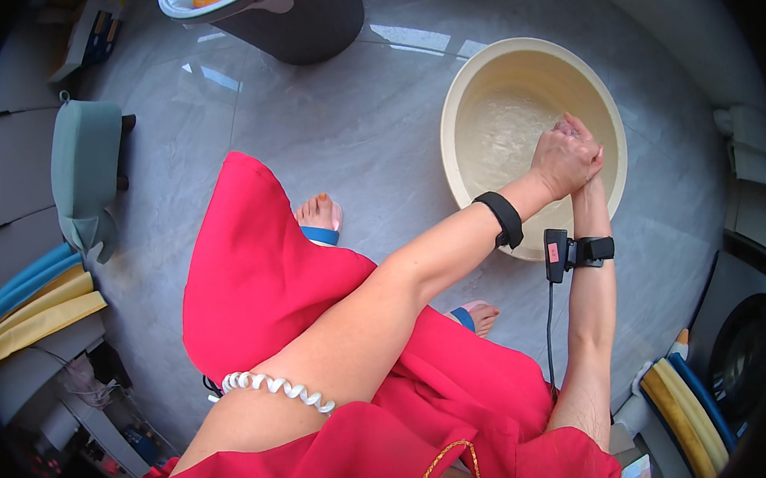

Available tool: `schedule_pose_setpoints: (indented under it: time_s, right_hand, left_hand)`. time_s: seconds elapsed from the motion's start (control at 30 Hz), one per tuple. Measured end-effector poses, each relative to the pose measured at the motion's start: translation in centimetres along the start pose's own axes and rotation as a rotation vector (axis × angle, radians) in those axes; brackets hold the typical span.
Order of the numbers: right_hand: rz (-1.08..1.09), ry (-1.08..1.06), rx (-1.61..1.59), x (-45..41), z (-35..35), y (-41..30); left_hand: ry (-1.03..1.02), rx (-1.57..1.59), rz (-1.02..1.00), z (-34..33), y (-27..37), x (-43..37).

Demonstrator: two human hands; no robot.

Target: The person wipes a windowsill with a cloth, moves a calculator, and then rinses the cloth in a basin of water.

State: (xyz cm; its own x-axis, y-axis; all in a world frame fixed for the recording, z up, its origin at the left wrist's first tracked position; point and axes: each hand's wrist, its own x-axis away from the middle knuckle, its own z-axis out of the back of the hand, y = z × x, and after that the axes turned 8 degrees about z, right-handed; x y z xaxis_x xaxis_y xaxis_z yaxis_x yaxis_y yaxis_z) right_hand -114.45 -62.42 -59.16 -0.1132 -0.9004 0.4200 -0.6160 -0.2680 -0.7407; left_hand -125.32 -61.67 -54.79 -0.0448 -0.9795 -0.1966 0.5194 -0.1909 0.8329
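Note:
My left hand (561,161) and my right hand (595,163) are pressed together above the right side of a cream plastic basin (452,134). A small, wet, pinkish-white thing (566,127) shows between the curled fingers; its kind cannot be told. The left hand covers most of the right one. Shallow, rippled water (505,130) lies in the basin. Each wrist has a black strap, and the right one also carries a small black device (556,255) with a cable.
The basin stands on a grey tiled floor (361,120). A dark bin (301,21) with a light rim is at the top. To the left are a green padded stool (85,166) and blue and yellow cloths (48,315). A front-loading washing machine (740,347) stands at the right.

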Motion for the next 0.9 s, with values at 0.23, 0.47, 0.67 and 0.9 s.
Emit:
schedule_pose_setpoints:
  time_s: [0.23,0.47,0.67,0.9]
  right_hand:
    - [-0.353,0.056,0.229,-1.7,1.7,0.4]
    - [-0.482,0.235,1.557,-3.2,5.0,1.7]
    - [-0.027,-0.023,1.914,-3.2,3.9,4.8]
    - [-0.432,0.38,0.369,-2.7,-1.3,2.8]
  left_hand:
    - [-0.203,-0.07,0.372,-0.2,-5.8,-3.3]
    - [-0.494,-0.457,0.695,-1.0,-8.9,-4.1]
    - [-0.752,-0.463,0.794,-1.6,-8.5,-2.0]
    - [-0.363,0.327,0.863,-2.7,-6.5,0.0]
